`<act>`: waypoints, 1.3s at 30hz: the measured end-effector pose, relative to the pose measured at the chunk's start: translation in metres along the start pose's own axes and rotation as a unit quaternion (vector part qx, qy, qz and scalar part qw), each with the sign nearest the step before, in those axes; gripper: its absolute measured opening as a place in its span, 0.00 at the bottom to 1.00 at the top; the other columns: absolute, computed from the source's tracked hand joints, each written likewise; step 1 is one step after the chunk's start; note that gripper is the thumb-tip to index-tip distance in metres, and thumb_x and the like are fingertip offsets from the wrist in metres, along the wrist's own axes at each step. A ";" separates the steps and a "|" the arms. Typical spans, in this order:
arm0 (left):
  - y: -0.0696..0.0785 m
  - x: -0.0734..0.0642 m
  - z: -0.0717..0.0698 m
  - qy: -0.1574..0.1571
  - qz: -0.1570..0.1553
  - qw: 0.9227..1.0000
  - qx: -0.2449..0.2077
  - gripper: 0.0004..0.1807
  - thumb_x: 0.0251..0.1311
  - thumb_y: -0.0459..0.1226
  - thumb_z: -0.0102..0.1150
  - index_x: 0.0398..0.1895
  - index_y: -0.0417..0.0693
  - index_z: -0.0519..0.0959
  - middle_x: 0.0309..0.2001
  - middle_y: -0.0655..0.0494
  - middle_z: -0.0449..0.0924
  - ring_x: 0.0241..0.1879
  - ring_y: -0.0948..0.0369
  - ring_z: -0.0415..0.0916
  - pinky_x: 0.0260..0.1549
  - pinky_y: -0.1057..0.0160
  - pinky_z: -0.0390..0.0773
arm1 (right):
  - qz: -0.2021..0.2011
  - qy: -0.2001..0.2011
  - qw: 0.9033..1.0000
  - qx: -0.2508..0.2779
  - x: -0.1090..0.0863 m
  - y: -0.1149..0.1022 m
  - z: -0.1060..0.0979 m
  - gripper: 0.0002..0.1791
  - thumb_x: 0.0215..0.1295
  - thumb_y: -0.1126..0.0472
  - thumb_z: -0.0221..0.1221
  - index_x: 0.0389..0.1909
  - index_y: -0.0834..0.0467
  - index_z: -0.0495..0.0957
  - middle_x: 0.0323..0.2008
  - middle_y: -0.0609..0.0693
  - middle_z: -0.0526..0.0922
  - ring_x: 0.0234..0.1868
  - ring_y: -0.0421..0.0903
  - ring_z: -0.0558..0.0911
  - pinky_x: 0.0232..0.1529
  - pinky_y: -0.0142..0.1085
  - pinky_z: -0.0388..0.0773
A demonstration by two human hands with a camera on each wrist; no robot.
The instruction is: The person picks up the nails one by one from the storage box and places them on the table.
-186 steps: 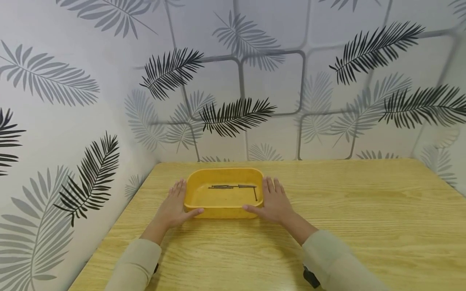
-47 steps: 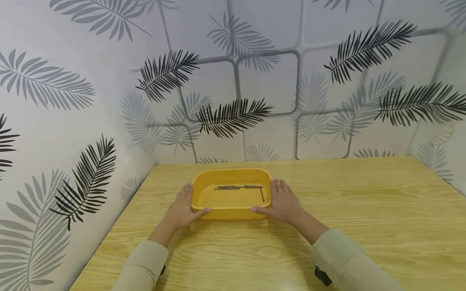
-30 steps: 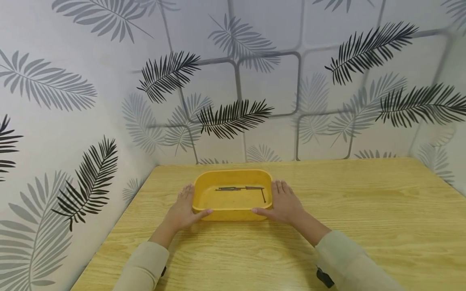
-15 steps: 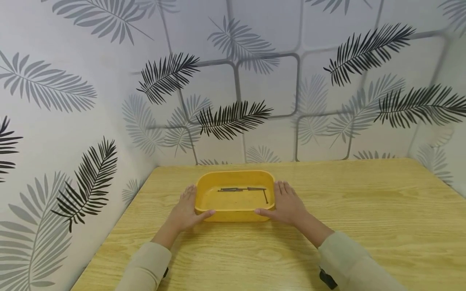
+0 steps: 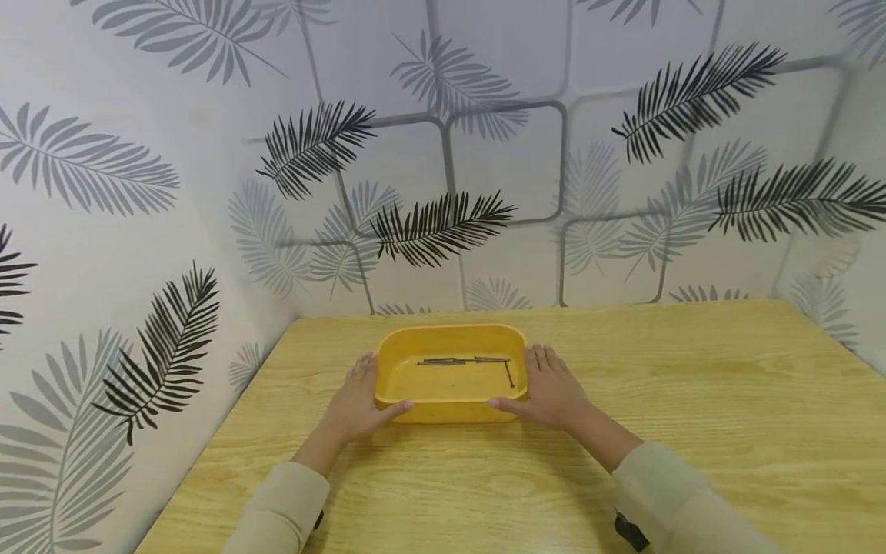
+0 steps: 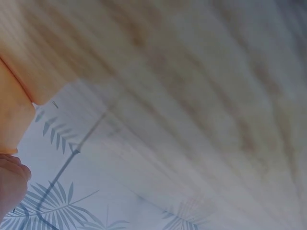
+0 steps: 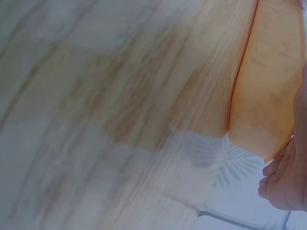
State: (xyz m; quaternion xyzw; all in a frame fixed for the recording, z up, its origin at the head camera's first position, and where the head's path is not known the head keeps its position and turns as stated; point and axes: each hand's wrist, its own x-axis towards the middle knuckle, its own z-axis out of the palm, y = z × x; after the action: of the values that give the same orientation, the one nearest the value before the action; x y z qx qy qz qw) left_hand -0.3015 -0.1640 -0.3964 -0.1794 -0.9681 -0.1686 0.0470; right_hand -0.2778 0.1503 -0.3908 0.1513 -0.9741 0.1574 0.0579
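A yellow plastic tray with rounded corners stands on the wooden table. Several thin grey nails lie on its floor, mostly in a row, with one nail angled toward the front right corner. My left hand lies against the tray's left end, fingers straight along that side and thumb across the front wall. Mirroring it, my right hand presses the right end, its thumb also on the front wall. In the right wrist view the tray's outer wall shows beside the fingers.
The wooden table stretches to the right of the tray and in front of it. Behind and to the left stand walls papered with grey and black leaves. Light sleeves cover both forearms.
The tray has slid a little to the right along the table with both hands against its ends. The nails have kept their arrangement inside. The head view has shifted slightly.
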 end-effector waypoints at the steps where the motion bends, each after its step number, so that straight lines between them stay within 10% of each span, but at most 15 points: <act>1: 0.001 0.000 0.000 0.000 0.001 1.000 -0.001 0.57 0.54 0.63 0.53 0.70 0.28 0.43 0.72 0.33 0.42 0.72 0.44 0.40 0.70 0.48 0.43 | 0.000 -0.001 1.000 0.002 -0.001 0.001 0.000 0.59 0.56 0.31 0.53 0.68 0.75 0.45 0.69 0.72 0.50 0.70 0.66 0.50 0.70 0.54 0.47; 39: 0.013 0.002 0.006 -0.007 0.005 1.000 -0.002 0.58 0.53 0.63 0.53 0.70 0.28 0.42 0.72 0.34 0.40 0.72 0.44 0.39 0.70 0.48 0.43 | -0.004 -0.001 1.000 -0.003 -0.007 0.015 -0.005 0.59 0.56 0.30 0.52 0.68 0.76 0.45 0.69 0.72 0.50 0.71 0.66 0.49 0.71 0.53 0.47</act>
State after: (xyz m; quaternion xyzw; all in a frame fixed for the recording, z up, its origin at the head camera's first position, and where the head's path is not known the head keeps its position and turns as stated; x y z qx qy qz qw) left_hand -0.2986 -0.1496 -0.3976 -0.1853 -0.9671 -0.1691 0.0412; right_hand -0.2752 0.1680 -0.3915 0.1553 -0.9741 0.1537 0.0579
